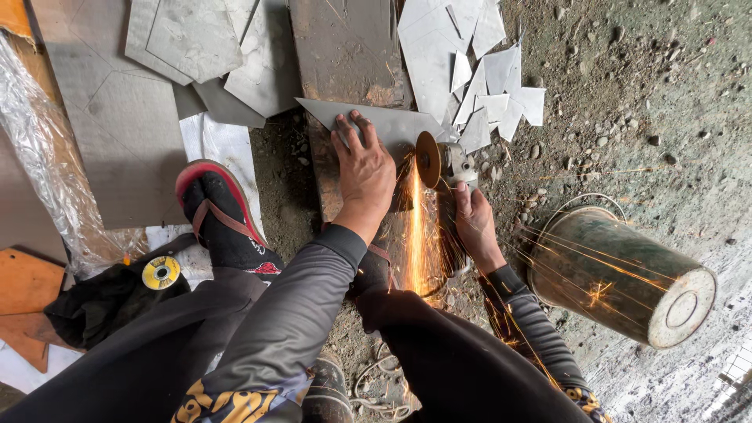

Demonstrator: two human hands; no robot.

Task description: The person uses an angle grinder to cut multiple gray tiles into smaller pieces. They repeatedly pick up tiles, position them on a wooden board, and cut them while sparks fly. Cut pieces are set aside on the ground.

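My left hand [363, 168] presses flat on a thin grey metal sheet [376, 121] that lies across a dark rusty plate [345, 47] on the ground. My right hand [472, 223] grips the body of an angle grinder [448, 164]. Its spinning disc [427, 159] cuts into the sheet's edge just right of my left fingers. A stream of orange sparks [415, 235] shoots back toward my legs and off to the right.
Several cut metal offcuts [478, 70] are piled behind the grinder. Larger grey sheets [196, 39] lie at the upper left. A green metal can [619, 274] lies on its side at right. My sandalled foot [219, 207] and a spare yellow disc [160, 272] are at left.
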